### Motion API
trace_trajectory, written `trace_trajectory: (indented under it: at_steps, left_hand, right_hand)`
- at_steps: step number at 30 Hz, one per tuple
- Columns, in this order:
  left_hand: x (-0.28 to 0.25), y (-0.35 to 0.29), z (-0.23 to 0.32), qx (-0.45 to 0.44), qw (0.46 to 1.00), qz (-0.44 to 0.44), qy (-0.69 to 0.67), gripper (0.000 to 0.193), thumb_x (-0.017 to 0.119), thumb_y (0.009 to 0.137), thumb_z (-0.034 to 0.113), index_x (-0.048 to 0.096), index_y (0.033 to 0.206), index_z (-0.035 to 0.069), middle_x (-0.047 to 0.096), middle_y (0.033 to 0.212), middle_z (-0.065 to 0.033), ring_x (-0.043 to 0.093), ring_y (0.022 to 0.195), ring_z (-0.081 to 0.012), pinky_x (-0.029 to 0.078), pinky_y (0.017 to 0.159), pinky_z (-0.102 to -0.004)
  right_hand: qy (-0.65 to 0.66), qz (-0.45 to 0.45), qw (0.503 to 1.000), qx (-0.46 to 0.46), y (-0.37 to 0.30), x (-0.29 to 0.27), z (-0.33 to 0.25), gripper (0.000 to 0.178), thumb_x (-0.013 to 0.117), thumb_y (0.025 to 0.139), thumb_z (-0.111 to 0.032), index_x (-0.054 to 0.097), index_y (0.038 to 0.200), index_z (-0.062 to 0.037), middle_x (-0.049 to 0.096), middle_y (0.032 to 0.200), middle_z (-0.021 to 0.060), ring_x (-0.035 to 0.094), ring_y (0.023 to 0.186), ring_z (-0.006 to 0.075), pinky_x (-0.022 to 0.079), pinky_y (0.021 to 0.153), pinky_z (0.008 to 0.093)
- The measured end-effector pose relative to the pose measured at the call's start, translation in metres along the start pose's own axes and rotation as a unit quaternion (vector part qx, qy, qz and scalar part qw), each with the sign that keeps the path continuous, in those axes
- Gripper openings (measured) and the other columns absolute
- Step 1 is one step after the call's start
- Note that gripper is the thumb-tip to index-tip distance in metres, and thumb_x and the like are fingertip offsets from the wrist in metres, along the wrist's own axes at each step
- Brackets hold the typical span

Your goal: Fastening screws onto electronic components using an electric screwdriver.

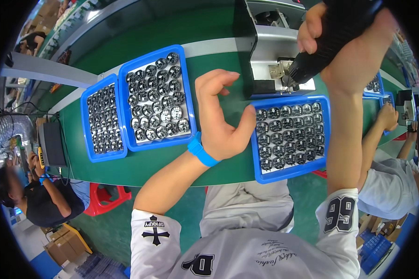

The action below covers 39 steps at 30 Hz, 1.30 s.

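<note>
My right hand (354, 69) grips a black powered screwdriver (337, 39) at the upper right. Its tip points down at the small metal outlet of a grey-and-black screw feeder (277, 46); whether they touch, I cannot make out. My left hand (221, 123), with a blue band on its wrist, hovers over the table, fingers curved, thumb apart and nothing held. Just beside its thumb lies a blue tray (257, 172) holding rows of small round dark parts (288, 136). Left of that hand is another blue tray (191, 93) filled with similar parts.
A third blue tray (84, 122) of parts lies farther left on the green table (158, 165). Co-workers sit at both sides, one beside a red stool (104, 199) and one with an arm (379, 123) reaching to the table at right. A pale rail (214, 46) runs behind.
</note>
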<state>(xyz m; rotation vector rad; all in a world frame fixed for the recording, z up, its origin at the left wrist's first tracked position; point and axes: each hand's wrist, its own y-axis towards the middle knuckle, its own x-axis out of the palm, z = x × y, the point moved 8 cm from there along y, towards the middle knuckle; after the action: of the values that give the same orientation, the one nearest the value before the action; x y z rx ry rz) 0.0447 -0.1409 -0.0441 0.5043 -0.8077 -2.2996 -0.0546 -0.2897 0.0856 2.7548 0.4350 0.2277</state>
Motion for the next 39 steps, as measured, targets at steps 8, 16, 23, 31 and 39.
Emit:
trace_trajectory:
  at_steps: [8,16,23,31,39]
  left_hand:
    - [0.008,0.002,-0.003,-0.032,0.996,-0.082,0.017,0.077,0.067,0.065,0.003,0.041,0.137,-0.001,0.044,0.132,-0.0237,0.044,0.121,-0.0402,0.040,0.102,-0.0467]
    - [0.015,-0.004,-0.001,-0.007,0.994,-0.091,0.058,0.083,0.069,0.066,0.004,0.036,0.142,-0.003,0.041,0.137,-0.0262,0.041,0.128,-0.0441,0.036,0.111,-0.0512]
    - [0.028,-0.017,-0.023,-0.148,0.979,-0.113,-0.089,0.096,0.071,0.075,0.009,0.020,0.155,-0.004,0.033,0.153,-0.0283,0.036,0.144,-0.0430,0.033,0.118,-0.0503]
    - [0.030,-0.019,-0.025,-0.152,0.973,-0.137,-0.103,0.103,0.070,0.074,0.010,0.013,0.158,-0.004,0.029,0.156,-0.0297,0.033,0.147,-0.0439,0.029,0.121,-0.0495]
    - [0.045,-0.019,-0.010,-0.100,0.966,-0.238,-0.016,0.128,0.082,0.068,0.008,-0.008,0.160,-0.002,-0.001,0.158,-0.0448,0.009,0.150,-0.0602,0.024,0.122,-0.0560]
  right_hand:
    - [0.029,0.134,0.982,0.134,-0.022,-0.014,0.018,0.082,0.029,0.095,-0.083,0.055,0.092,-0.0053,0.049,0.049,0.0074,0.048,0.035,0.0174,0.043,0.037,0.0276]
    - [0.092,-0.175,0.980,-0.022,0.000,-0.009,-0.002,0.090,0.026,0.092,-0.084,0.054,0.118,-0.0023,0.054,0.071,0.0081,0.051,0.054,0.0188,0.045,0.057,0.0347]
    - [0.010,0.057,0.998,0.033,-0.013,0.008,-0.002,0.080,0.030,0.096,-0.081,0.055,0.102,-0.0045,0.050,0.057,0.0071,0.049,0.042,0.0175,0.044,0.044,0.0296]
    - [-0.005,0.123,0.991,0.060,-0.002,-0.026,0.019,0.077,0.032,0.099,-0.077,0.057,0.094,-0.0044,0.049,0.050,0.0058,0.049,0.036,0.0159,0.044,0.037,0.0258]
    - [0.230,-0.205,0.951,0.016,-0.065,-0.061,-0.002,0.097,0.041,0.083,-0.090,0.056,0.124,-0.0033,0.051,0.074,0.0047,0.048,0.056,0.0168,0.041,0.057,0.0347]
